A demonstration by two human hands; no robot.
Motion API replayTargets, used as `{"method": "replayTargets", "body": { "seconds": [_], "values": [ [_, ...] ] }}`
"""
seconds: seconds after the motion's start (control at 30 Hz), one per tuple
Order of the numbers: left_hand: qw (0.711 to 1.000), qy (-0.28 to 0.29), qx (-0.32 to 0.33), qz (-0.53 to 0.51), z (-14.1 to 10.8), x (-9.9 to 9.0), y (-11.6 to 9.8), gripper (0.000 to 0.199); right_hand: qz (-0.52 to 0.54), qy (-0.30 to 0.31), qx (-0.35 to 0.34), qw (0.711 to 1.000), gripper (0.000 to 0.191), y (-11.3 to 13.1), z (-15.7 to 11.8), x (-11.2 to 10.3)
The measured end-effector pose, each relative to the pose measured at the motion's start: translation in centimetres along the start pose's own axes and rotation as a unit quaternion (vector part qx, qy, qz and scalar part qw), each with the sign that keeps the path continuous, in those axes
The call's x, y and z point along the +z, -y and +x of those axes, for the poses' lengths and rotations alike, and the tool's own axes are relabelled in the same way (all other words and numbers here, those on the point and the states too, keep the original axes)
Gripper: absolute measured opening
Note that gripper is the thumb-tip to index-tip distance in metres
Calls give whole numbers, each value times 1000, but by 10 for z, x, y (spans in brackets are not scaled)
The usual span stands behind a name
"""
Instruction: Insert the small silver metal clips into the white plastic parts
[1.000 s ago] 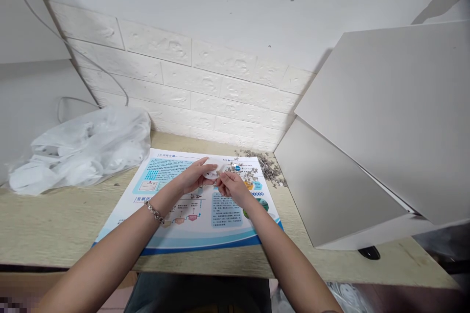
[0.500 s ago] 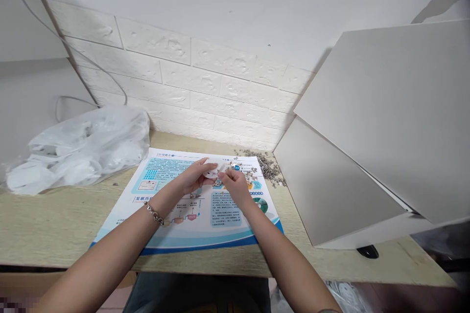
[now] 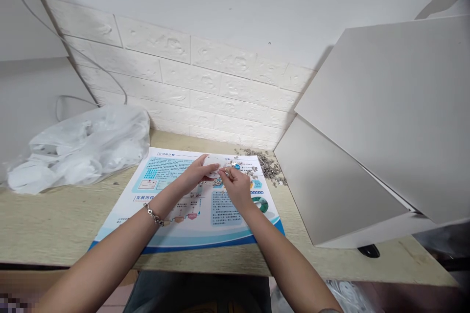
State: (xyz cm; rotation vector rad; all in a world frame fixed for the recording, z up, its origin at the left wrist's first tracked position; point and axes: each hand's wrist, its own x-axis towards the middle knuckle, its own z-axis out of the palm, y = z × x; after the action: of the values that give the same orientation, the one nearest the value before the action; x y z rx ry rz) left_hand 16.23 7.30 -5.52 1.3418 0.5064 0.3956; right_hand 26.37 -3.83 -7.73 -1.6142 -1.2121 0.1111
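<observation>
My left hand (image 3: 196, 175) is closed on a thin white piece (image 3: 210, 161) with small dark marks, its thumb lying across the face. It could be card or plastic; I cannot tell. At the right edge of that piece, the fingers of my right hand (image 3: 238, 189) are pinched together. What lies between those fingertips is too small to make out. Both hands are over a printed blue-and-white sheet (image 3: 157, 240). Just beyond my right hand, small silvery metal pieces (image 3: 270, 167) lie heaped and scattered on the sheet and the table.
A translucent plastic bag (image 3: 91, 149) of white pieces lies at the left. White panels (image 3: 341, 171) lean at the right, with a black object (image 3: 368, 251) under their lower edge. A white brick-patterned wall (image 3: 209, 93) bounds the wooden table (image 3: 47, 225) at the back.
The white piece is tilted so that more of its face shows. My right hand has shifted slightly lower, still with its fingertips at the piece's edge.
</observation>
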Motion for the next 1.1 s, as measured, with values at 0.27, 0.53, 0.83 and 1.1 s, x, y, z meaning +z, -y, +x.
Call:
{"method": "replayTargets", "body": {
  "seconds": [0.27, 0.53, 0.83, 1.1],
  "values": [
    [996, -48, 9, 80, -2, 4, -2, 42, -52, 40, -11, 998, 28, -7, 1, -2],
    [995, -68, 6, 68, 0, 1, 1, 32, 103, 26, 84, 991, 35, -7, 6, -8],
    [984, 46, -97, -139, 9, -9, 14, 17, 353, 285, 290, 843, 42, -17, 15, -13],
    [977, 56, -145, -149, 8, -6, 15, 11, 377, 289, 291, 831, 42, -19, 12, -10]
  ]
}}
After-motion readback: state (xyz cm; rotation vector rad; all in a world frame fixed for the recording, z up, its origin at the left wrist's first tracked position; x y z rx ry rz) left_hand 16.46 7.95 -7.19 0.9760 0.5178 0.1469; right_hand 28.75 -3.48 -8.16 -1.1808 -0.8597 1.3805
